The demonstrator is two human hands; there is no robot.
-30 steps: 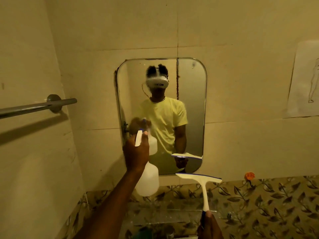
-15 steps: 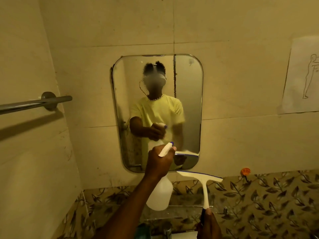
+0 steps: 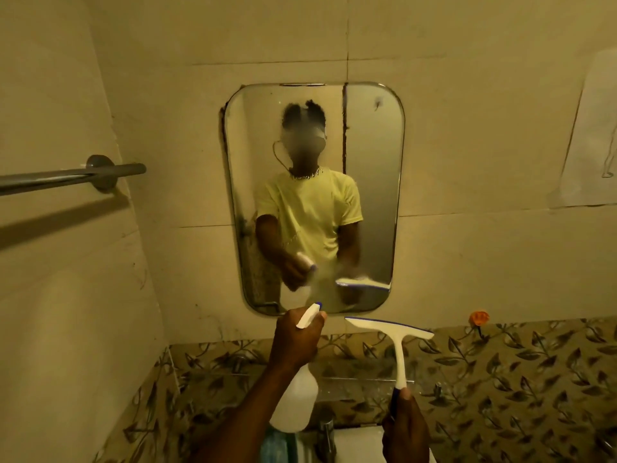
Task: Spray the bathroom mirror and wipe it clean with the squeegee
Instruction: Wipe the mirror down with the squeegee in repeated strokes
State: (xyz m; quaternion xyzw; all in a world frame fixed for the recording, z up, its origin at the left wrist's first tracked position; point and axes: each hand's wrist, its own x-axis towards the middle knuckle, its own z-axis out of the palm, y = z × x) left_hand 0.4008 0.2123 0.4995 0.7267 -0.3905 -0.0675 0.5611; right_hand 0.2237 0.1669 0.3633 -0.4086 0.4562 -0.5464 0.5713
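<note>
Spraying underway: left hand (image 3: 293, 342) grips bottle (image 3: 295, 404) at mirror (image 3: 370, 202); right hand (image 3: 405, 429) grips squeegee (image 3: 399, 349), wiping not begun.

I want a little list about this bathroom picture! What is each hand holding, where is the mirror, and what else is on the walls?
left hand: holds the spray bottle, nozzle aimed at the mirror's lower part
right hand: holds the squeegee upright by its handle, blade below the mirror, not touching it
mirror: on the tiled wall, misty patch near the bottom
left wall: metal towel bar
right wall: paper with a drawing
below: tap
</note>
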